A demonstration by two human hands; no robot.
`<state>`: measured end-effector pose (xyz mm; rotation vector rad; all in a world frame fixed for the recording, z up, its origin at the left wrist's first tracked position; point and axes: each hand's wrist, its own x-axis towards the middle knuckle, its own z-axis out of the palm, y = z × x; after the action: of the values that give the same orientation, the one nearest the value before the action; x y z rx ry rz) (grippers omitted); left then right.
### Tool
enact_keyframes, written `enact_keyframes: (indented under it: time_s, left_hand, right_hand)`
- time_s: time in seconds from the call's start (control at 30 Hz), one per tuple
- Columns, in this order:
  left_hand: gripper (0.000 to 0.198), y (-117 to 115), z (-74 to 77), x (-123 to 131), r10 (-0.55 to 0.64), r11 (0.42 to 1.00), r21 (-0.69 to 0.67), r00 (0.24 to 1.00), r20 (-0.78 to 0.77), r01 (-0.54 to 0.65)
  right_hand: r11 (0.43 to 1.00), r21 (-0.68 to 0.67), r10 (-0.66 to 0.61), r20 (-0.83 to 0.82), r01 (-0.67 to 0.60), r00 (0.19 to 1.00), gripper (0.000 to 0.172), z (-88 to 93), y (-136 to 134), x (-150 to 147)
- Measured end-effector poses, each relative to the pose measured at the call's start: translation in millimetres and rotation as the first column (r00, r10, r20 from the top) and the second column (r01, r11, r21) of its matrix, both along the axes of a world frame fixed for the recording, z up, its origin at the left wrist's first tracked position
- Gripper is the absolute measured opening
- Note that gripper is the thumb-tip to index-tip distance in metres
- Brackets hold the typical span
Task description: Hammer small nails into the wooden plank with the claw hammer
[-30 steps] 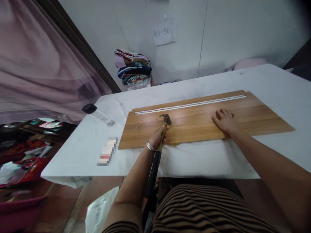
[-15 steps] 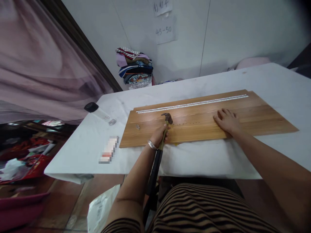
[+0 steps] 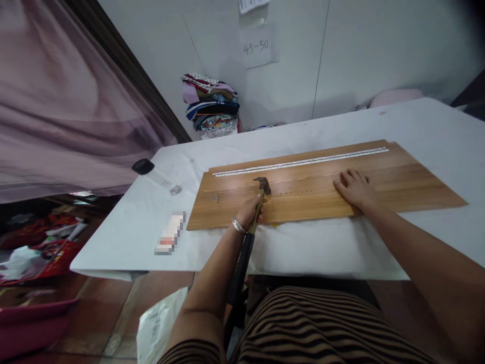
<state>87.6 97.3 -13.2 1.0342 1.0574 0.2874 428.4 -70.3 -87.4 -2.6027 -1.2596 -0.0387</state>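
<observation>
My left hand (image 3: 249, 210) is wrapped round the upper handle of a claw hammer (image 3: 262, 185), close under its head. The hammer's long handle slants down toward my body, its lower part black. The head is over a wooden board (image 3: 299, 205), at the left end of a row of small dark points, perhaps nails (image 3: 293, 192). Whether the head touches one of them I cannot tell. My right hand (image 3: 355, 188) lies flat on the board, fingers spread. A small heap of what look like nails (image 3: 215, 197) sits near the board's left end.
Two white marked strips (image 3: 303, 161) run along the board's far side. On the white-covered table (image 3: 113, 242) are a clear bottle with a black cap (image 3: 143, 166) and a blurred-out flat object (image 3: 170, 232). Folded clothes (image 3: 212, 103) are stacked by the wall.
Almost nothing differs. The view has shifted very slightly; both hands and the hammer keep their places on the board.
</observation>
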Motion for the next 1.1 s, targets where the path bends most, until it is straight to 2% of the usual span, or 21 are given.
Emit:
enact_keyframes:
  time_s: [0.3, 0.7, 1.1]
  left_hand:
    - [0.036, -1.3, 3.3, -0.4, 0.006, 1.000, 0.020, 1.000, -0.003, -0.006]
    - [0.037, 0.4, -1.4, -1.1, 0.012, 1.000, 0.027, 1.000, 0.013, -0.012]
    - [0.038, 0.6, -1.6, -0.6, 0.020, 1.000, 0.008, 1.000, 0.006, -0.020]
  right_hand:
    - [1.000, -0.016, -0.003, 0.005, 0.003, 1.000, 0.053, 0.8, 0.5, -0.5]
    - [1.000, 0.022, 0.006, -0.003, -0.006, 1.000, 0.051, -2.5, 0.3, 2.1]
    - [1.000, -0.021, -0.002, 0.008, 0.002, 1.000, 0.054, 0.2, 0.2, 0.3]
